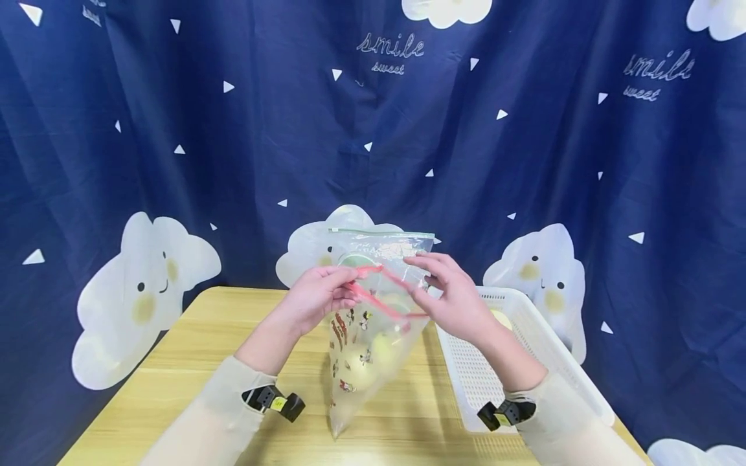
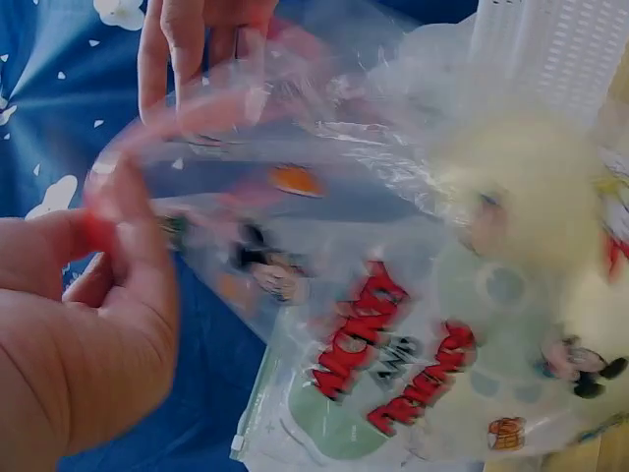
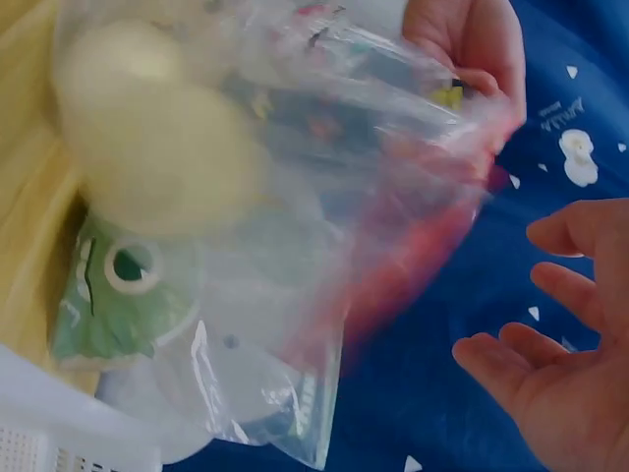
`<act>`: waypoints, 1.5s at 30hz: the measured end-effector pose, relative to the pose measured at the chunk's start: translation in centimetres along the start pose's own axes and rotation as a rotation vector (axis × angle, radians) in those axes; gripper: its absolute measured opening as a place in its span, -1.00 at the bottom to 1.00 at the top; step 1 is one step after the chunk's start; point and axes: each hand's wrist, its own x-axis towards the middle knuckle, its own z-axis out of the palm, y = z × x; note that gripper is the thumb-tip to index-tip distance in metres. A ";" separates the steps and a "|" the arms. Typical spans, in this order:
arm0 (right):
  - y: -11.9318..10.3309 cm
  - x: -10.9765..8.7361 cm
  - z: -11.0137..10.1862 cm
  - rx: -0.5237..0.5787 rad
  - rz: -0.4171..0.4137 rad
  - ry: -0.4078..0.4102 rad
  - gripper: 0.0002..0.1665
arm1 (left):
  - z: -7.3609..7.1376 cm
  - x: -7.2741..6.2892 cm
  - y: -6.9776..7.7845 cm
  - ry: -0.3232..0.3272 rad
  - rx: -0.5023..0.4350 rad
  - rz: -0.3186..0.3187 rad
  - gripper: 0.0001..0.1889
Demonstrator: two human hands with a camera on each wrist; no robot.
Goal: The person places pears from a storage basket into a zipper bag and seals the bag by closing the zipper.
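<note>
My left hand pinches the red zip edge of a clear zip bag printed with cartoon figures and lettering. The bag hangs upright over the table, its red mouth parted. Inside, low down, sit pale yellow round things, blurred by the plastic. Close by the right end of the mouth is my right hand; in the right wrist view its fingers are spread loosely, apart from the plastic. Behind this bag stands a second clear bag with a green zip strip and a green print.
A white perforated basket stands on the right of the wooden table, with a pale yellow round thing in it, partly behind my right forearm. A dark blue curtain with clouds and triangles hangs behind the table.
</note>
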 end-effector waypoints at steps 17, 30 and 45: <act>8.7 0.7 -3.9 -0.105 0.278 -0.006 -0.41 | -2.6 -1.1 -1.1 0.011 0.009 -0.022 -0.58; 15.8 0.8 -4.5 -0.252 0.464 -0.090 -0.29 | -3.4 -1.4 -1.2 0.032 -0.008 -0.022 -0.70; 22.1 -0.7 -4.4 -0.439 0.583 -0.258 -0.20 | -3.6 -1.4 -1.2 0.020 -0.023 -0.019 -0.64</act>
